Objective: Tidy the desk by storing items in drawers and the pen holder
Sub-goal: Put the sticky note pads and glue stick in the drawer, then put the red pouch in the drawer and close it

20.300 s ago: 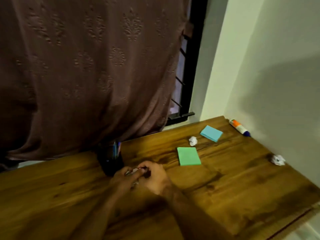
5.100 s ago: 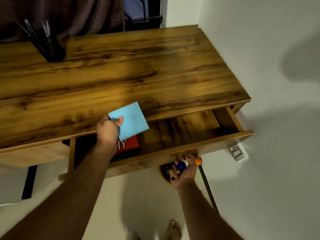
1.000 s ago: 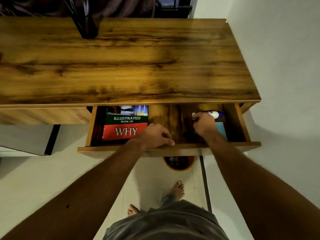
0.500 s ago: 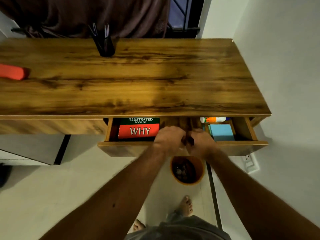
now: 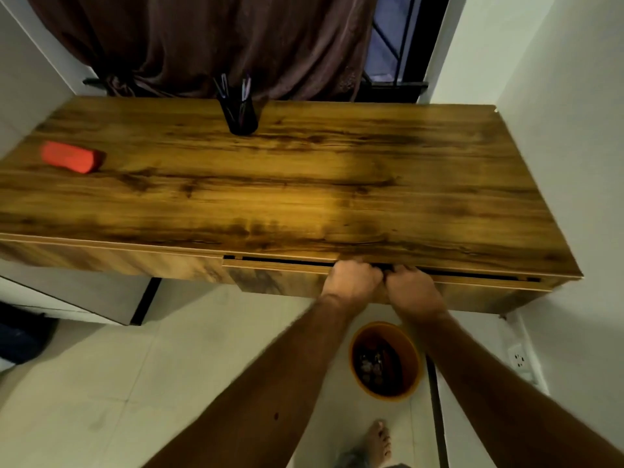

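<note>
The right drawer point(image 5: 280, 280) under the wooden desk point(image 5: 304, 184) is pushed almost fully in; only a thin dark gap shows along its top. My left hand point(image 5: 351, 280) and my right hand point(image 5: 413, 288) sit side by side on the drawer's front edge near its middle, fingers curled over the top lip. The drawer's contents are hidden. A black pen holder point(image 5: 240, 113) with several pens stands at the back of the desk. A red case point(image 5: 69, 157) lies at the desk's far left.
An orange bin point(image 5: 385, 361) with scraps sits on the tiled floor below the drawer, beside my bare foot point(image 5: 380, 439). White walls close in on the right and left. A brown curtain point(image 5: 202, 42) hangs behind the desk. A wall socket point(image 5: 518, 358) is low on the right.
The drawer has slid from partly open to nearly closed under both hands. The book, blue notes and glue stick inside are now out of sight.
</note>
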